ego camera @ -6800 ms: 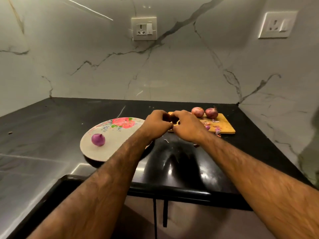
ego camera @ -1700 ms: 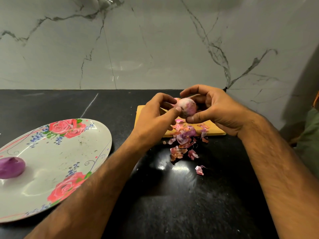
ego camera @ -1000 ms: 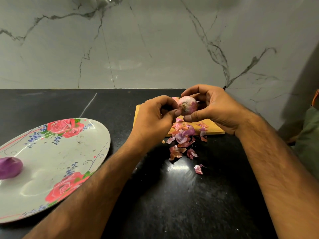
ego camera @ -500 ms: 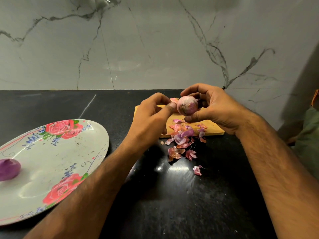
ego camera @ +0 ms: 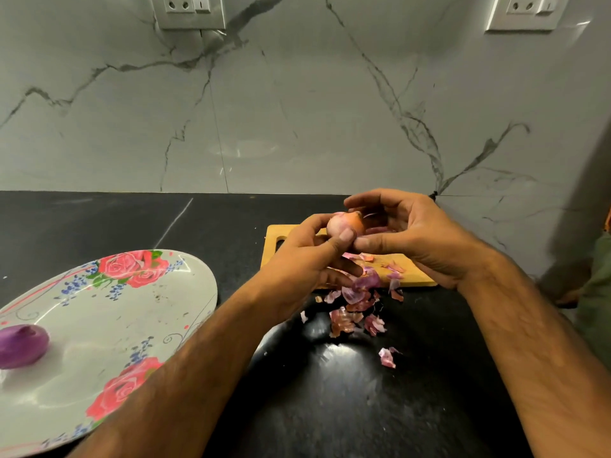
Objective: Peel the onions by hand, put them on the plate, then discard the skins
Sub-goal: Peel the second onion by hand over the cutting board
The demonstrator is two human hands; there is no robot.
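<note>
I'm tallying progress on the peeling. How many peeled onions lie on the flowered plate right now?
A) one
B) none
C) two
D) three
A: only one purple peeled onion lies on the plate; the left hand and right hand hold a second onion off the plate.

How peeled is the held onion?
Partly peeled: the onion, held by left hand and right hand, shows orange-brown dry skin on top, pale pink below.
</note>
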